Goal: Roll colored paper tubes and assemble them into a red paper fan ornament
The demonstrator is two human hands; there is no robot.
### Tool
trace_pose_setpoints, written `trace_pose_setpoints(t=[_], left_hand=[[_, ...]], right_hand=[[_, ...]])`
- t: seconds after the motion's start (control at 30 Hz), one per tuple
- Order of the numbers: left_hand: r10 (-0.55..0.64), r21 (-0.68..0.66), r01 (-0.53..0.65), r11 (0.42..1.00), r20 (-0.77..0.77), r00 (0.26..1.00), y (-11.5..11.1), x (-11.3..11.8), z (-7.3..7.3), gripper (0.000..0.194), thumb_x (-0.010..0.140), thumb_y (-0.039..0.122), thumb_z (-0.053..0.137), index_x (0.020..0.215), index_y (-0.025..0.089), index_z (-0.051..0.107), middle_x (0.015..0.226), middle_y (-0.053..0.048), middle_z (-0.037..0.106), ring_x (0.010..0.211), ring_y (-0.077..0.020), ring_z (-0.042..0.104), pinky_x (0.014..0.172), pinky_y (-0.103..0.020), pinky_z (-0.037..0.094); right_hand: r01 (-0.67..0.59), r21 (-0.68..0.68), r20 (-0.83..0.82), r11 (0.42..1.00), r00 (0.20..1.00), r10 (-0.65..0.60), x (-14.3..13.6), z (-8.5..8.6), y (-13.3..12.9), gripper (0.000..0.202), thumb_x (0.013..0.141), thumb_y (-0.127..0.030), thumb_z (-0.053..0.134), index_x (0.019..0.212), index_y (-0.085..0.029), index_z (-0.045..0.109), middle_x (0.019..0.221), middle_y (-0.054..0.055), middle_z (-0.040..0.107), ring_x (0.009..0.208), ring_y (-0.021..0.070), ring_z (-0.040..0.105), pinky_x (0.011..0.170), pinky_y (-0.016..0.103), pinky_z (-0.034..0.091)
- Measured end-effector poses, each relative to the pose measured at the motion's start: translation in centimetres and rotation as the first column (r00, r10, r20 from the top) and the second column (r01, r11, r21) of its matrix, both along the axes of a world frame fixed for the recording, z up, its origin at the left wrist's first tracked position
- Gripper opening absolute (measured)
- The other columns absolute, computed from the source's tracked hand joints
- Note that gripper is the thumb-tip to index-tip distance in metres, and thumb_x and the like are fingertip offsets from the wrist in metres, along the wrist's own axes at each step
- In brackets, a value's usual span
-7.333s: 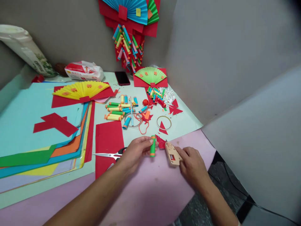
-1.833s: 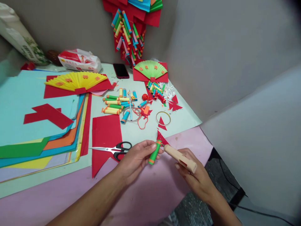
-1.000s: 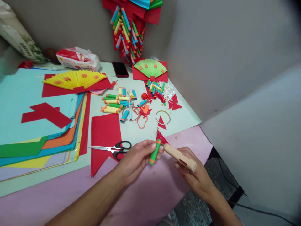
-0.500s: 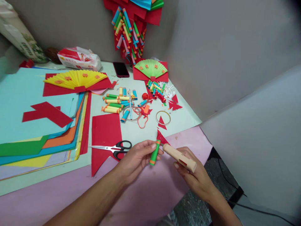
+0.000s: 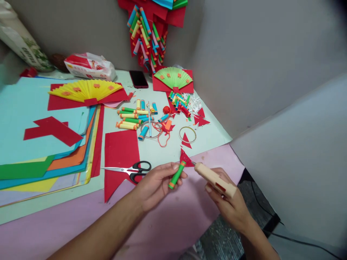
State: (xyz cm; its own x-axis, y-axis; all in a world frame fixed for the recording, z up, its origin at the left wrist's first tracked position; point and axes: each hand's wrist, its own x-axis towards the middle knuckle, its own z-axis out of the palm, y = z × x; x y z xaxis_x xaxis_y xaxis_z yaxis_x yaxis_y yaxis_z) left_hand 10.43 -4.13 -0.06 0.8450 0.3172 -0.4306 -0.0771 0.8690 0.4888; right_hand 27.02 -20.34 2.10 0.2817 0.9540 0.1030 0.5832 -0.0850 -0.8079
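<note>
My left hand (image 5: 159, 182) pinches a green paper tube (image 5: 177, 175) with orange bands at its ends. The tube is held tilted above the pink surface. In my right hand (image 5: 230, 202) is a beige tool (image 5: 215, 178) with a thin metal tip and a red patch on its side; its exact kind is unclear. Its tip points toward the tube's upper end, with a gap between them. Behind the tube lies a red paper scrap (image 5: 185, 157). Black-handled scissors (image 5: 135, 170) rest on a red paper sheet (image 5: 121, 148), left of my left hand.
Several coloured paper tubes (image 5: 128, 121), a bangle (image 5: 187, 134) and red string (image 5: 162, 142) lie farther back. Stacked coloured paper (image 5: 67, 164) fills the left side, near a yellow paper fan (image 5: 89, 90). A green fan (image 5: 173, 77) and a phone (image 5: 138, 79) sit at the back.
My right hand has drawn the beige tool back to the right, away from the green tube. My left hand and the tube have shifted slightly left, the tube tilting more.
</note>
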Motion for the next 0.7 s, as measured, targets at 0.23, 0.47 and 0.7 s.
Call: trace_pose_setpoints(t=[0.23,0.47,0.7], left_hand=[[-0.004,-0.015,0.004,1.000,0.009,1.000,-0.1,-0.1,-0.1,0.012,0.086,0.017,0.064,0.091,0.009,0.071,0.080,-0.010,0.070,0.066,-0.0118,0.062,0.061,-0.019,0.048],[0.050,0.045,-0.050,0.998,-0.006,0.999,0.8,-1.3,1.0,0.007,0.085,0.015,0.066,0.084,0.010,0.071,0.079,-0.009,0.071,0.064,-0.0107,0.063,0.059,-0.018,0.050],[0.151,0.083,-0.143,0.986,-0.092,0.984,2.6,-3.7,1.7,0.008,0.086,0.011,0.064,0.087,0.011,0.072,0.077,-0.008,0.070,0.064,-0.0117,0.064,0.060,-0.018,0.054]], right_hand=[[-0.085,-0.045,0.014,0.995,0.996,0.086,-0.4,-0.1,0.4,0.010,0.094,-0.016,0.045,0.096,-0.022,0.053,0.102,0.006,0.055,0.090,0.0202,0.055,0.077,0.031,0.044],[-0.007,-0.012,0.300,1.000,0.954,0.010,1.3,-2.0,1.0,0.026,0.088,-0.012,0.046,0.111,-0.022,0.051,0.107,0.010,0.055,0.099,0.0255,0.055,0.081,0.037,0.047],[0.012,-0.184,0.510,0.983,0.856,0.086,2.2,-4.8,2.4,0.047,0.081,-0.012,0.052,0.127,-0.018,0.050,0.113,0.014,0.053,0.095,0.0275,0.055,0.081,0.042,0.048]])
